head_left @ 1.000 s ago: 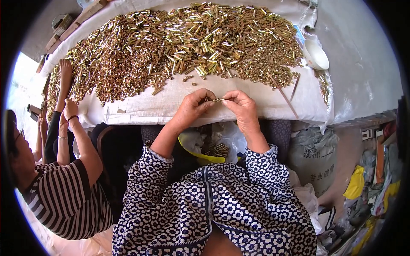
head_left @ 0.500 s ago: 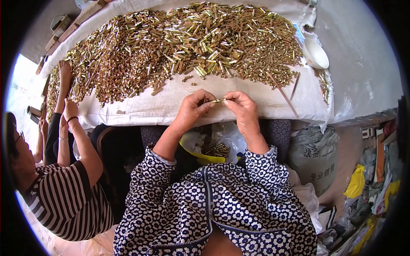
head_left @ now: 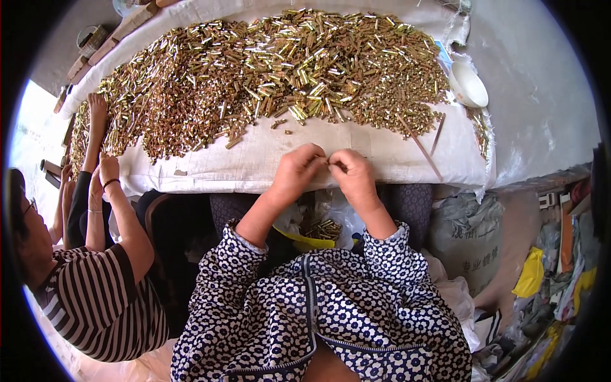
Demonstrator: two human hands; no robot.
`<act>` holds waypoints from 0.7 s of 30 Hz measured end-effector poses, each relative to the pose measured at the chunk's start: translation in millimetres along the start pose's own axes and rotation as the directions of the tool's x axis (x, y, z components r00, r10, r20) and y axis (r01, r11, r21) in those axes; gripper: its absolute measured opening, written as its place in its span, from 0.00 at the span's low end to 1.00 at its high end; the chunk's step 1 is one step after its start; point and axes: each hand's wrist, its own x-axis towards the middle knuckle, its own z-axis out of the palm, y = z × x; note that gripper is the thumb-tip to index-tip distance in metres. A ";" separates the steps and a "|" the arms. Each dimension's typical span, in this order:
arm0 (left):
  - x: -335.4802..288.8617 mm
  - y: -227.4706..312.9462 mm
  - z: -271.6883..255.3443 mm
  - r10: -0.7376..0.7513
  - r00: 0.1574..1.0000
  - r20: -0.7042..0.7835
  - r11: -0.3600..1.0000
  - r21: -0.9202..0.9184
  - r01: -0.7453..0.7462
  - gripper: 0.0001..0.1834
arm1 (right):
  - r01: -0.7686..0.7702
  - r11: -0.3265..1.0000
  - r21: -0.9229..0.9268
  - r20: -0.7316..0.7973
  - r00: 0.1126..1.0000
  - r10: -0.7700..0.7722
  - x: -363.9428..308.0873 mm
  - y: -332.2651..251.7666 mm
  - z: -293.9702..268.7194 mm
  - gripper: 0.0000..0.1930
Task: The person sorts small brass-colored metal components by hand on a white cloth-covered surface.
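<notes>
My left hand (head_left: 297, 169) and my right hand (head_left: 352, 173) meet fingertip to fingertip over the near edge of the cloth-covered table. Both are closed in a pinch on a small brass-coloured metal tube; the fingers now hide nearly all of it. Beyond them spreads a wide heap of brass-coloured metal pieces (head_left: 280, 70), long tubes mixed with short bits. A couple of loose short pieces (head_left: 288, 132) lie on the cloth between the heap and my hands. Below my hands, at my lap, a yellow-rimmed container lined with clear plastic holds more brass-coloured pieces (head_left: 323, 229).
At the heap's right end are a white bowl (head_left: 469, 86) and two thin sticks (head_left: 420, 146). A co-worker in a striped top (head_left: 95, 299) sits at my left, hands at the table. A grey sack (head_left: 468, 239) stands at my right beside piled plastic and cloth (head_left: 547, 318).
My hands have come closer together, moving slightly toward me, with the fingers curled further in. The brass-coloured tube, visible between them before, is now mostly covered.
</notes>
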 end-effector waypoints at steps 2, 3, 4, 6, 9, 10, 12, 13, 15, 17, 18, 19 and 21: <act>1.6 1.4 6.9 0.081 0.995 0.056 0.988 0.127 -0.087 0.05 | 0.058 0.962 -0.267 0.049 0.998 -0.047 -0.4 5.6 -0.3 0.08; 3.2 5.1 8.2 0.152 0.980 0.126 0.953 0.246 -0.180 0.04 | 0.062 0.962 -0.266 0.051 0.997 -0.051 0.7 4.2 -2.9 0.08; 3.9 12.0 8.0 0.155 0.975 0.157 0.961 0.205 -0.186 0.06 | 0.035 0.956 -0.293 0.052 0.998 -0.020 2.2 1.8 -7.6 0.08; 4.2 13.7 13.2 0.160 0.968 0.193 0.910 0.351 -0.220 0.08 | -0.022 0.938 -0.346 0.051 0.998 0.042 7.2 3.5 -14.2 0.07; 7.0 11.8 19.2 0.144 0.955 0.259 0.820 0.509 -0.262 0.12 | 0.147 0.883 -0.446 -0.100 0.972 -0.212 30.2 8.7 -17.1 0.01; 7.9 8.9 20.7 0.139 0.951 0.276 0.811 0.519 -0.269 0.12 | 0.209 0.857 -0.471 -0.117 0.948 -0.295 38.8 11.1 -18.1 0.01; 6.9 6.1 19.1 0.133 0.948 0.290 0.801 0.531 -0.275 0.12 | 0.115 0.849 -0.516 -0.077 0.981 -0.180 47.5 10.4 -19.1 0.07; 4.6 5.9 15.7 0.148 0.971 0.186 0.891 0.400 -0.213 0.11 | 0.021 0.825 -0.564 -0.047 0.997 -0.057 52.4 10.8 -19.7 0.14; 4.6 3.2 8.0 0.143 0.986 0.081 0.955 0.251 -0.159 0.09 | 0.064 0.768 -0.637 -0.023 0.995 -0.102 61.3 23.2 -18.6 0.16; 13.9 -4.0 -1.6 -0.013 0.997 -0.077 1.000 0.002 0.014 0.07 | 0.108 0.691 -0.715 0.004 0.989 -0.151 67.6 29.0 -17.7 0.15; 21.1 -8.9 -8.6 -0.098 0.988 -0.115 0.994 -0.066 0.091 0.06 | 0.106 0.691 -0.715 0.005 0.989 -0.146 67.9 31.2 -16.1 0.15; 30.3 -5.3 -18.7 -0.075 0.981 -0.176 0.993 0.082 0.091 0.04 | 0.106 0.661 -0.742 0.012 0.989 -0.145 68.2 31.6 -15.2 0.14; 47.7 -16.5 -35.3 0.119 0.974 -0.193 0.916 0.400 -0.033 0.04 | 0.106 0.632 -0.768 0.019 0.989 -0.144 68.4 31.9 -13.1 0.14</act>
